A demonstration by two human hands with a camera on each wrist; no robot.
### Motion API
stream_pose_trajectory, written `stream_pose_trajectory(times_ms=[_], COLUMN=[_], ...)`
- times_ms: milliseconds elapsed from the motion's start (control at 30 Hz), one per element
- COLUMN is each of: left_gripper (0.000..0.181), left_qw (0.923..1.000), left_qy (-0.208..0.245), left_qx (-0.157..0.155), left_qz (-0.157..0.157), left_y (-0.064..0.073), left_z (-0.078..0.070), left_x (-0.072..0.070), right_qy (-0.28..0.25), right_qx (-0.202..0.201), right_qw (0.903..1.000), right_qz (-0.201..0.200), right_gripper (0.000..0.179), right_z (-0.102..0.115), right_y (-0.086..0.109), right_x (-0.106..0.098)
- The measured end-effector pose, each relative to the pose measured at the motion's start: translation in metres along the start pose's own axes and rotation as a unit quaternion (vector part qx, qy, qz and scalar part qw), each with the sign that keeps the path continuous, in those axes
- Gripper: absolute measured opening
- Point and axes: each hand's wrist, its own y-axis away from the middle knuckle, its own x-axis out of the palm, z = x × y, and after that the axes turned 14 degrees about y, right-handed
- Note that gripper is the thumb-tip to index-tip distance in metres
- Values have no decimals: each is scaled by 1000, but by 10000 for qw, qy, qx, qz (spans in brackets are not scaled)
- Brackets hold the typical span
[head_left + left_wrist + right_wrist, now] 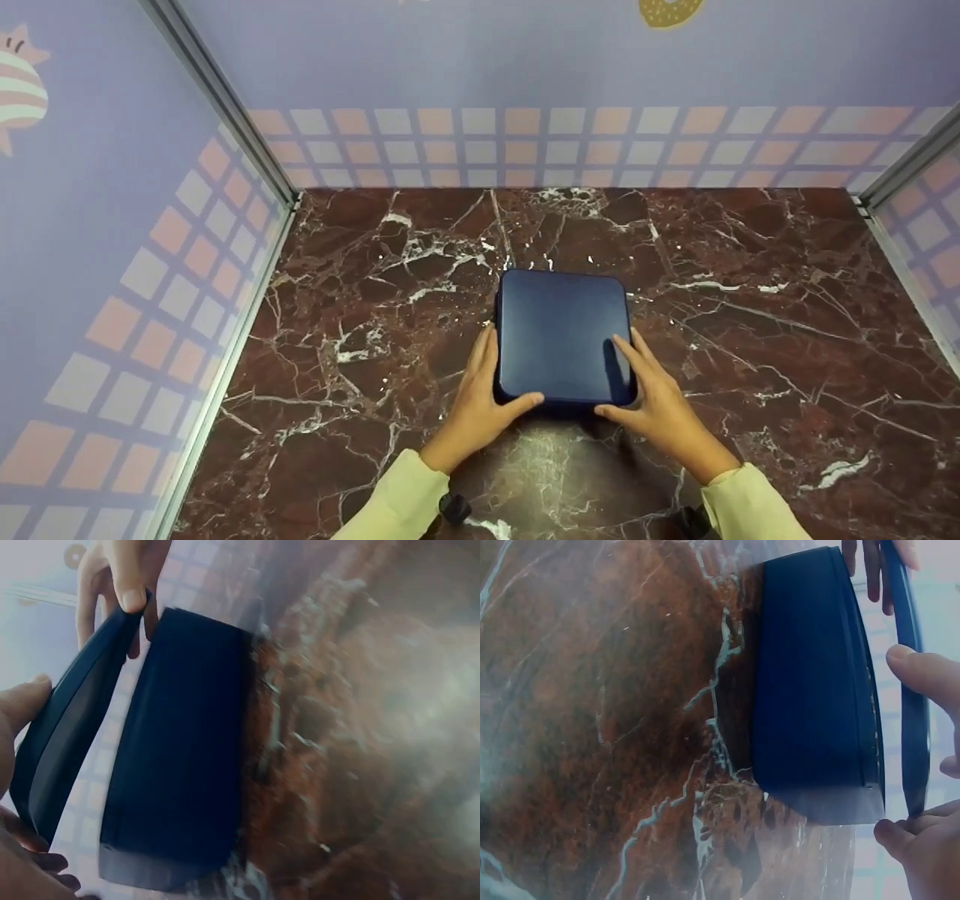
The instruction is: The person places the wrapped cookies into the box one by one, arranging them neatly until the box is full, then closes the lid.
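Observation:
A dark blue square lid [562, 330] with rounded corners spans both hands in the head view. My left hand [480, 397] grips its left side, thumb on the near edge. On the opposite side, my right hand [660, 401] holds it with the thumb at the near edge and a finger over the top. Both wrist views show the lid [75, 720] lifted apart from a matching dark blue box [817, 682], a gap between them. The box [180, 742] stands on the marbled surface; its inside is hidden under the lid.
The surface is a brown-red marbled tabletop [360, 315] with white veins. Small pale crumbs or flecks lie beyond and around the box. Lilac patterned panels [480, 67] enclose the back and both sides, with metal rails [225, 97] at the corners.

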Motion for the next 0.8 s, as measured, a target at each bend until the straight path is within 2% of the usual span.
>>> stream_pose_trajectory(times_ms=[200, 433, 700, 800], left_gripper=[110, 110, 110, 108], left_qw=[9998, 9996, 9992, 9990], left_qy=[-151, -204, -233, -171], left_qx=[120, 214, -305, -380], left_qz=[-5, -37, 80, 155], left_y=[2, 1, 0, 0], left_z=[11, 19, 20, 20], left_x=[3, 3, 0, 0], right_qy=[217, 133, 104, 126], right_qx=[-5, 92, 97, 106], right_qw=[9997, 9994, 9987, 9982], right_qz=[107, 312, 496, 577], right_gripper=[99, 99, 95, 93], right_z=[-2, -4, -5, -5], right_y=[2, 2, -2, -2], right_x=[6, 12, 12, 12])
